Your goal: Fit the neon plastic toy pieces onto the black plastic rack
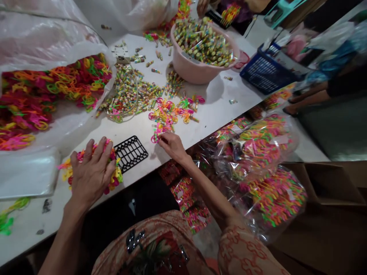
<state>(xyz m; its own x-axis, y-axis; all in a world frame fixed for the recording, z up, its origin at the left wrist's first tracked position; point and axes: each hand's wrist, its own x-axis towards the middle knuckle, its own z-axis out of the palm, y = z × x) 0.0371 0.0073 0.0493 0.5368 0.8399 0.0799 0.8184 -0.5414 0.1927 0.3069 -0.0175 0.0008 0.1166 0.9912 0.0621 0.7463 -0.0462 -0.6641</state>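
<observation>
My left hand lies flat with its fingers spread over a pile of bright plastic pieces. A black plastic grid rests beside it on the white table. Farther right, my right hand has thumb and fingers pinched together at the near edge of a loose group of pink, orange and green pieces; what sits between the fingertips is too small to make out. Beyond these lies a heap of small striped tubes.
A pink basin full of tubes stands behind. An open bag of colourful pieces and clear plastic sheets lie left. At right are a blue basket and filled bags below the table edge. Another person's hand shows at the top.
</observation>
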